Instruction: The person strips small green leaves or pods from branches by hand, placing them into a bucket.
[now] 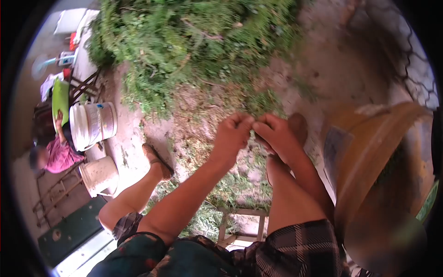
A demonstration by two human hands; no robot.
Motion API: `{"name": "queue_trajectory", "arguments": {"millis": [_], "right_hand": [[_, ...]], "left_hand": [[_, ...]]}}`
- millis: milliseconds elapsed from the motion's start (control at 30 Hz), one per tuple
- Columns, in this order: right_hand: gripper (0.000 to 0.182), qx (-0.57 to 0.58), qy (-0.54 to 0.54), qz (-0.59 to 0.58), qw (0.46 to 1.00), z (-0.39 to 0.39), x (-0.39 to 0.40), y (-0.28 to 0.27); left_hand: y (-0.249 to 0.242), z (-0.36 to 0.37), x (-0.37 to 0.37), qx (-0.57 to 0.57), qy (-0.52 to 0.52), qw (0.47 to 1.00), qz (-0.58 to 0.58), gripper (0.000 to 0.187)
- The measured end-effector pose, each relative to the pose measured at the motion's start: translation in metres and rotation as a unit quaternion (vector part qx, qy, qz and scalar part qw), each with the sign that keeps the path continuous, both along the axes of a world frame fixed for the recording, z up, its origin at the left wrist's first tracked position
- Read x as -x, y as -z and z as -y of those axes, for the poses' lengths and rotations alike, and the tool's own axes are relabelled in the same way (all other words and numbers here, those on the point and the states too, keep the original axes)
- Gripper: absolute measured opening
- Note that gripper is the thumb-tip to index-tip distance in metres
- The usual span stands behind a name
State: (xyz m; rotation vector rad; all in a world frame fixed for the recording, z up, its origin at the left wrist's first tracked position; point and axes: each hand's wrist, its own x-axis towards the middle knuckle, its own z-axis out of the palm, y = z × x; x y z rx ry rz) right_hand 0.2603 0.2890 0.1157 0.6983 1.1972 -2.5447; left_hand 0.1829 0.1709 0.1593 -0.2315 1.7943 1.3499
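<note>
My left hand [233, 133] and my right hand [275, 132] meet in front of me, between my knees, thumbs and fingertips pinched close together. Whatever lies between the fingertips is too small to make out. Below them, the ground [196, 111] is strewn with dry brown and green plant bits. Just beyond the hands rises a big heap of feathery green foliage [194, 51], its loose sprigs reaching toward my fingers.
A large yellow-brown drum [369, 152] stands close at my right. White buckets [99, 122] stand at the left, near a person in a pink top [62, 154] beside a green object [60, 99]. A wooden frame [244, 212] is low between my legs. A dark green board [71, 226] lies lower left.
</note>
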Motion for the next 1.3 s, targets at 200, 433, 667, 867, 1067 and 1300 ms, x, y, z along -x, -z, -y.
{"name": "queue_trajectory", "arguments": {"millis": [200, 433, 667, 867, 1067, 1300], "right_hand": [[0.018, 0.034, -0.08, -0.063, 0.994, 0.004, -0.007, -0.02], [0.02, 0.151, 0.06, 0.005, 0.987, 0.018, 0.007, -0.028], [0.026, 0.142, 0.059, 0.05, 0.987, 0.029, 0.019, -0.066], [0.034, 0.238, -0.024, -0.008, 0.971, 0.051, 0.041, -0.124], [0.025, 0.33, 0.068, -0.048, 0.94, 0.055, 0.029, -0.175], [0.021, -0.208, 0.426, -0.148, 0.868, -0.025, -0.084, -0.25]], "left_hand": [[0.049, 0.056, 0.004, 0.148, 0.1, 0.914, -0.363, 0.029], [0.009, 0.123, 0.028, -0.131, -0.13, 0.956, 0.227, 0.029], [-0.073, 0.094, 0.027, -0.408, -0.246, 0.841, 0.257, 0.037], [-0.143, 0.075, 0.014, -0.419, -0.048, 0.906, 0.04, 0.042], [-0.201, 0.079, 0.016, -0.394, -0.033, 0.893, -0.216, 0.042], [-0.164, 0.14, 0.027, -0.145, -0.147, 0.964, -0.169, 0.029]]}}
